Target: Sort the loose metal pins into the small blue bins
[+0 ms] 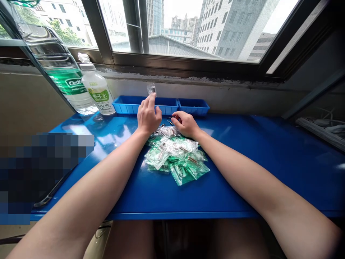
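My left hand [148, 114] is raised in front of the long blue bin [129, 105], its fingertips closed on a small clear bag [151, 88] with a dark metal part inside. Over the table, my right hand [185, 124] is curled with thumb and fingertips together beside small dark pins [170, 122]; whatever it pinches is too small to name. Between my forearms lies a pile of clear and green plastic bags [179, 151], some with metal parts in them. A second blue bin [193, 107] stands to the right of the long one, with small dark bits inside.
Two bottles stand at the back left, a large water bottle [64, 72] and a smaller coconut water bottle [98, 90]. A window [172, 59] spans the back wall above the blue table [242, 144]. A white power strip with cables [322, 126] lies at the right.
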Demonstrator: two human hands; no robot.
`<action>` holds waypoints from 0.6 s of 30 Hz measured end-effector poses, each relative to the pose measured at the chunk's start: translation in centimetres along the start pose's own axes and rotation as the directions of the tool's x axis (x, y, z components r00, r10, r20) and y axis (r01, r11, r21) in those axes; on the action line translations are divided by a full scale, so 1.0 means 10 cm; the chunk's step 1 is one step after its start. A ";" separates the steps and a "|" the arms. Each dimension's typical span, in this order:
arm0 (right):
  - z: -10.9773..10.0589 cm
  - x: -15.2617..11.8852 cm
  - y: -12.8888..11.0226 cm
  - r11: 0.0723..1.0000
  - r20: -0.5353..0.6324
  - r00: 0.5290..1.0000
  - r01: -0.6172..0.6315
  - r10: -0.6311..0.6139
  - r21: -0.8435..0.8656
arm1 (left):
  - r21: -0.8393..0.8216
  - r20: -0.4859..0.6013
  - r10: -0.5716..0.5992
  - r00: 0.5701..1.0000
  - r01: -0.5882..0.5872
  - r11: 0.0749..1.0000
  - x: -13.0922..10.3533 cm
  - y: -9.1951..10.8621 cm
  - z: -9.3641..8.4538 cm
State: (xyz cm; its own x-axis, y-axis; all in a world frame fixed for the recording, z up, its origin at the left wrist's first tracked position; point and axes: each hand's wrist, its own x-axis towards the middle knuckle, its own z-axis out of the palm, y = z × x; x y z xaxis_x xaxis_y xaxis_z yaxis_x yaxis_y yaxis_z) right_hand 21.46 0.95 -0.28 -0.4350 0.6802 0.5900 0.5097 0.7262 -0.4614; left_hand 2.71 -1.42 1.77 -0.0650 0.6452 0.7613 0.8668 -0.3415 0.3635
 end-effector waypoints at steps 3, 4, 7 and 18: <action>0.00 0.00 0.00 1.000 -0.006 1.000 0.009 -0.009 -0.002 | 0.087 0.097 -0.035 0.995 0.027 0.996 0.00 0.02 0.00; 0.00 0.00 0.00 1.000 -0.007 1.000 0.007 -0.007 0.000 | 0.117 0.160 -0.064 0.985 0.046 0.992 0.00 0.01 0.01; 0.00 0.00 0.00 1.000 -0.003 1.000 0.000 0.000 0.005 | 0.181 0.358 -0.153 0.921 0.092 0.979 -0.01 -0.05 0.07; -0.01 0.00 -0.01 1.000 0.026 1.000 -0.016 0.016 0.006 | 0.172 0.344 -0.151 0.927 0.096 0.981 -0.05 -0.12 0.11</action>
State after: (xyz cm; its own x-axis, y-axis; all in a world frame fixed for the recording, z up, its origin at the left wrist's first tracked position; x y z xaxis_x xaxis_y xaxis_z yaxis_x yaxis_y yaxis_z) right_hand 21.45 0.81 -0.20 -0.4458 0.6942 0.5651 0.5123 0.7156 -0.4749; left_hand 2.27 -0.52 0.37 -0.0208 0.8845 0.4662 0.9285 -0.1559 0.3371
